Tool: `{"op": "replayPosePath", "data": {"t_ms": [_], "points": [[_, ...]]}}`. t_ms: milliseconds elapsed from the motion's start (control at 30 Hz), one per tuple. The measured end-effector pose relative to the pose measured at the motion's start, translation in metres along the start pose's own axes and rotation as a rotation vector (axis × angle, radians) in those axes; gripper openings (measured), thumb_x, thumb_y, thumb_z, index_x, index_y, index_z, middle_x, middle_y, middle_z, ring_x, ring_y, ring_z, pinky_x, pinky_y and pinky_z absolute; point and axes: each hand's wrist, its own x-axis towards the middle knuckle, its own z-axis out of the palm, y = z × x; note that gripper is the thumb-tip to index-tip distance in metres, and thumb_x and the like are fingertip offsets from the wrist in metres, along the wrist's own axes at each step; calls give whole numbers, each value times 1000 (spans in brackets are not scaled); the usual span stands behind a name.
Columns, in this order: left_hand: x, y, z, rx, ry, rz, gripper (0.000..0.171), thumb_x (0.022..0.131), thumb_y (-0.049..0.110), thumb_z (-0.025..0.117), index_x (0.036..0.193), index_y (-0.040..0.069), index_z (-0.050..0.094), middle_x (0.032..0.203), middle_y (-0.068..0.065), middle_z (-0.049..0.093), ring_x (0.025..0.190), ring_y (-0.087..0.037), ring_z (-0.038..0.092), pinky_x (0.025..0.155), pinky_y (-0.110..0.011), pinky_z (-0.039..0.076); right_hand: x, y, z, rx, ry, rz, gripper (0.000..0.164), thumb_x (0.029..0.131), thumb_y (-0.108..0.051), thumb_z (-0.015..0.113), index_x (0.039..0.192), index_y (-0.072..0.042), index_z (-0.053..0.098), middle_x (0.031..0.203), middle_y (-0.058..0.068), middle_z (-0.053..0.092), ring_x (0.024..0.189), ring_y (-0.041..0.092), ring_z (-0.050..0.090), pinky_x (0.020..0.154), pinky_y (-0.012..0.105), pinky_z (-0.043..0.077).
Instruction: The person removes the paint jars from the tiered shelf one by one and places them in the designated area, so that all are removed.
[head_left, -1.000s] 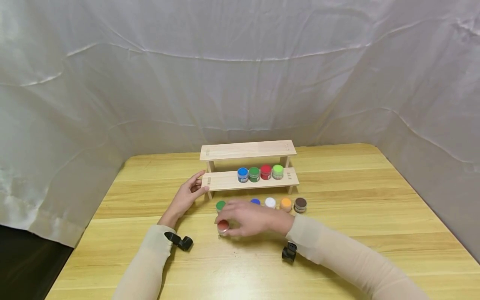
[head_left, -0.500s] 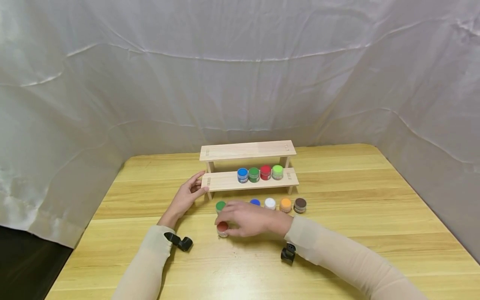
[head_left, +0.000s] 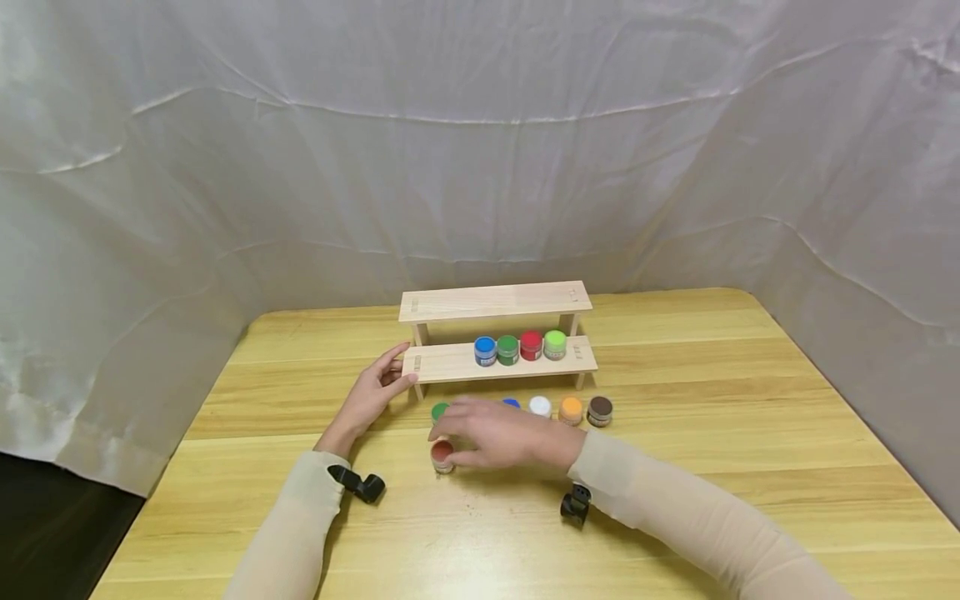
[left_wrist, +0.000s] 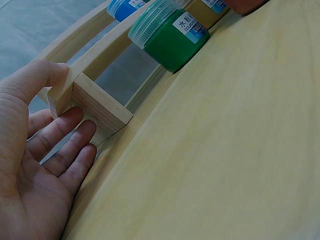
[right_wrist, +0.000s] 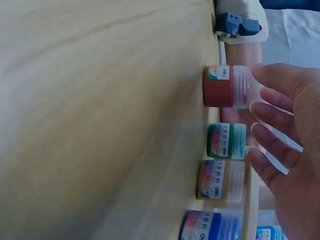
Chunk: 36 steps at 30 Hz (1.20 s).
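My left hand (head_left: 369, 398) holds the left end of the lower plank of a two-tier wooden shelf (head_left: 442, 361). In the left wrist view its thumb lies on top and the fingers curl beside the leg. A red-brown paint jar (head_left: 442, 458) stands upright on the table at the fingertips of my right hand (head_left: 501, 433). The right wrist view shows the thumb by the jar's clear lid (right_wrist: 241, 87) and the other fingers loosely spread, not wrapped round it. Behind it are a green paint jar (head_left: 440, 412) and an ochre jar (right_wrist: 212, 180), the latter hidden in the head view.
Along the table row stand a dark blue jar (head_left: 512, 403), a white jar (head_left: 540, 407), an orange jar (head_left: 571, 409) and a dark brown jar (head_left: 600, 411). The lower plank carries several jars, among them a light green jar (head_left: 555, 344). A grey curtain (head_left: 480, 183) hangs behind.
The red-brown jar has shifted very slightly left, and the right hand's fingers have loosened a little around it. The left hand stays on the shelf.
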Motion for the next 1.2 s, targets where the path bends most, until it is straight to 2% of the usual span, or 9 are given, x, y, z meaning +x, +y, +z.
{"op": "replayPosePath", "data": {"t_ms": [133, 433, 800, 1000, 1200], "points": [[0, 0, 0, 6, -5, 1, 65, 95, 11, 65, 150, -2, 32, 122, -27, 59, 105, -26, 58, 83, -21, 47, -2, 2, -8, 13, 10, 44, 37, 97, -39, 60, 128, -18, 62, 127, -8, 60, 121, 10, 49, 104, 27, 38], [0, 2, -1, 9, 3, -5, 65, 95, 10, 65, 150, -2, 33, 121, -27, 59, 102, -23, 58, 83, -20, 47, 0, 14, -29, -20, 94, 42, 32, 96, -31, 64, 124, -15, 65, 121, -4, 63, 118, 14, 52, 105, 32, 38], [1, 0, 1, -23, -3, -5, 66, 94, 9, 65, 150, -3, 32, 122, -29, 58, 103, -26, 59, 84, -20, 47, -1, 37, -54, -82, 187, 190, 36, 96, -31, 64, 128, -13, 62, 126, 2, 62, 121, 20, 52, 106, 38, 37], [2, 0, 2, -36, 2, -6, 66, 94, 7, 65, 150, -3, 32, 123, -30, 57, 108, -36, 57, 84, -19, 47, -1, 50, -57, -69, 211, 282, 38, 96, -31, 64, 129, -14, 61, 125, 0, 62, 119, 20, 53, 104, 39, 39], [0, 0, 1, -21, 6, -2, 66, 94, 8, 66, 150, -3, 32, 121, -29, 58, 107, -34, 57, 84, -19, 47, -2, 59, -58, -62, 212, 324, 40, 96, -30, 64, 131, -11, 60, 125, 3, 61, 117, 22, 54, 103, 41, 41]]}}
